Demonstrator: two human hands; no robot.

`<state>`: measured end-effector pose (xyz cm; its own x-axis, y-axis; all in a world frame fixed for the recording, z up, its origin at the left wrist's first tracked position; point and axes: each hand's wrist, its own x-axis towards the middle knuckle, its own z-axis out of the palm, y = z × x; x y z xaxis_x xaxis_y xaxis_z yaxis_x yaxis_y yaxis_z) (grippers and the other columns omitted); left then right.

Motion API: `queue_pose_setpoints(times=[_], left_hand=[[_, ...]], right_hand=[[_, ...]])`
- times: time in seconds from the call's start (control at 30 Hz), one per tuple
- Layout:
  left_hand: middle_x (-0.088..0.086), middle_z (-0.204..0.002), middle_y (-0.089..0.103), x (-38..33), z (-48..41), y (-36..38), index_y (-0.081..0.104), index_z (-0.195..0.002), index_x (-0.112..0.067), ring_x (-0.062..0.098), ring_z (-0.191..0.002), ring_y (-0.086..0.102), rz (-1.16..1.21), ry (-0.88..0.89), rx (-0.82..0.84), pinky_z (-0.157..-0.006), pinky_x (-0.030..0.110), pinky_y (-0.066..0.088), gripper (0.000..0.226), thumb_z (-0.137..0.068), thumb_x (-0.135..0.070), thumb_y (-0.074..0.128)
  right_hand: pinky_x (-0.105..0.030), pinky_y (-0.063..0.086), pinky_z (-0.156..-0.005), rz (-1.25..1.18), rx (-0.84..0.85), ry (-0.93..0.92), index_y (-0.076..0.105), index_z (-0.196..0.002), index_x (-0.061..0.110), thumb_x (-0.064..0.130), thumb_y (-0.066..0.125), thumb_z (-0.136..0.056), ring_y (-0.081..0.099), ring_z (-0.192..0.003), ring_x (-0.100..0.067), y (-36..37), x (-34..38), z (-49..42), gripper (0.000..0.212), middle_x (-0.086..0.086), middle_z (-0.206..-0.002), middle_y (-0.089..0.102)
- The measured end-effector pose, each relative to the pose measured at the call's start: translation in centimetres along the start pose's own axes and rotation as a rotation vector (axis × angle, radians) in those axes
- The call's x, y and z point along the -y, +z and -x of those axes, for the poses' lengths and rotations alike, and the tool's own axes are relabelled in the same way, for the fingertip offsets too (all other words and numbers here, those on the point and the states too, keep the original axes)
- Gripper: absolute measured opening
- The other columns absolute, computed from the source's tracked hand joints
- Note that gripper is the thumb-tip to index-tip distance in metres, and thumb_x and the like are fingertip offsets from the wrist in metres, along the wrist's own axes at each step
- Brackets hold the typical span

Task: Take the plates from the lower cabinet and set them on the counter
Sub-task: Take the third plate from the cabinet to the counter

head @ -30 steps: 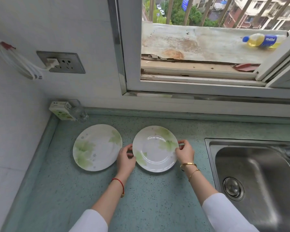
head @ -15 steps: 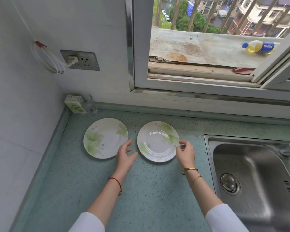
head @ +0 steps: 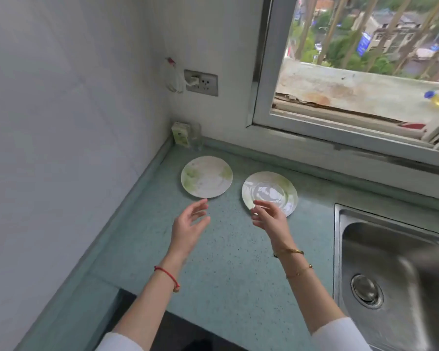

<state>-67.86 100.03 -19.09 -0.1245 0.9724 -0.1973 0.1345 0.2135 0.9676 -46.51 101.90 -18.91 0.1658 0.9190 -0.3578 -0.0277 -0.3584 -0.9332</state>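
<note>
Two white plates with green leaf prints lie flat side by side on the teal counter [head: 228, 262]. The left plate [head: 206, 176] sits near the corner of the walls. The right plate [head: 271, 190] lies closer to the sink. My left hand [head: 189, 226] hovers over the counter just in front of the left plate, fingers apart, holding nothing. My right hand [head: 270, 219] hangs over the near rim of the right plate, fingers loosely spread and empty. The lower cabinet is out of view.
A steel sink [head: 395, 277] fills the right side. A small carton [head: 181, 134] and a glass [head: 196, 136] stand in the back corner. A wall socket [head: 201, 82] with a plugged-in white cable is above. A window [head: 360, 72] opens behind the counter.
Both hands have let go of the right plate and drawn back toward me, fingers opening. The camera has pulled back and swung to the left.
</note>
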Motion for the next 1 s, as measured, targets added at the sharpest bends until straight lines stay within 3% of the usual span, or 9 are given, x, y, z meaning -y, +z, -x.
queue_pose_setpoints(times=[0.1, 0.23, 0.33, 0.47, 0.83, 1.0], left_hand=[[-0.008, -0.119, 0.069, -0.1, 5.4, -1.4, 0.066, -0.124, -0.024, 0.009, -0.112, 0.065, 0.034, 0.034, -0.121, -0.089, 0.012, 0.05, 0.04, -0.088, -0.008, 0.069], [-0.001, -0.121, 0.07, 0.0, 13.3, -2.2, 0.066, -0.123, -0.019, 0.012, -0.111, 0.066, 0.121, 0.076, -0.314, -0.099, 0.022, 0.051, 0.039, -0.087, -0.003, 0.07], [0.002, -0.122, 0.07, 0.6, 19.7, -2.1, 0.065, -0.123, -0.015, 0.011, -0.111, 0.066, 0.183, 0.108, -0.478, -0.097, 0.019, 0.051, 0.039, -0.087, 0.0, 0.069], [-0.001, -0.121, 0.07, 1.8, 28.8, -1.9, 0.066, -0.117, -0.024, 0.011, -0.113, 0.067, 0.251, 0.119, -0.705, -0.095, 0.017, 0.051, 0.037, -0.088, -0.001, 0.068], [0.0, -0.13, 0.067, 4.9, 53.0, 0.7, 0.062, -0.129, -0.016, 0.007, -0.12, 0.063, 0.283, 0.073, -1.318, -0.093, 0.015, 0.049, 0.04, -0.092, -0.001, 0.064], [-0.002, -0.127, 0.069, 6.7, 63.4, 3.3, 0.064, -0.126, -0.021, 0.008, -0.121, 0.063, 0.287, 0.055, -1.579, -0.095, 0.016, 0.05, 0.038, -0.09, -0.006, 0.067]], right_hand=[[-0.036, 0.054, -0.086, 0.012, 0.14, -0.038, 0.06, -0.121, 0.006, 0.017, 0.056, -0.096, 0.063, -0.091, -0.023, 0.0, 0.5, 3.2, 0.027, -0.014, -0.106, 0.067], [-0.037, 0.054, -0.088, 0.05, 0.307, -0.088, 0.062, -0.119, 0.007, 0.016, 0.057, -0.096, 0.063, -0.091, -0.023, -0.3, 0.8, 7.6, 0.026, -0.014, -0.105, 0.067], [-0.033, 0.055, -0.087, 0.088, 0.437, -0.112, 0.062, -0.119, 0.008, 0.016, 0.056, -0.096, 0.064, -0.091, -0.022, 0.1, 0.3, 11.0, 0.025, -0.013, -0.105, 0.067], [-0.031, 0.055, -0.084, 0.158, 0.662, -0.118, 0.062, -0.119, 0.007, 0.014, 0.056, -0.096, 0.064, -0.091, -0.022, 1.2, -1.4, 16.5, 0.025, -0.012, -0.103, 0.067], [-0.022, 0.053, -0.072, 0.311, 1.271, -0.068, 0.064, -0.11, 0.009, 0.008, 0.056, -0.095, 0.061, -0.073, -0.013, 4.3, -7.6, 33.7, 0.017, -0.004, -0.086, 0.066], [-0.025, 0.054, -0.078, 0.428, 1.509, -0.064, 0.066, -0.103, 0.017, 0.012, 0.058, -0.094, 0.062, -0.079, -0.015, 4.4, -10.3, 42.8, 0.013, -0.001, -0.09, 0.067]])
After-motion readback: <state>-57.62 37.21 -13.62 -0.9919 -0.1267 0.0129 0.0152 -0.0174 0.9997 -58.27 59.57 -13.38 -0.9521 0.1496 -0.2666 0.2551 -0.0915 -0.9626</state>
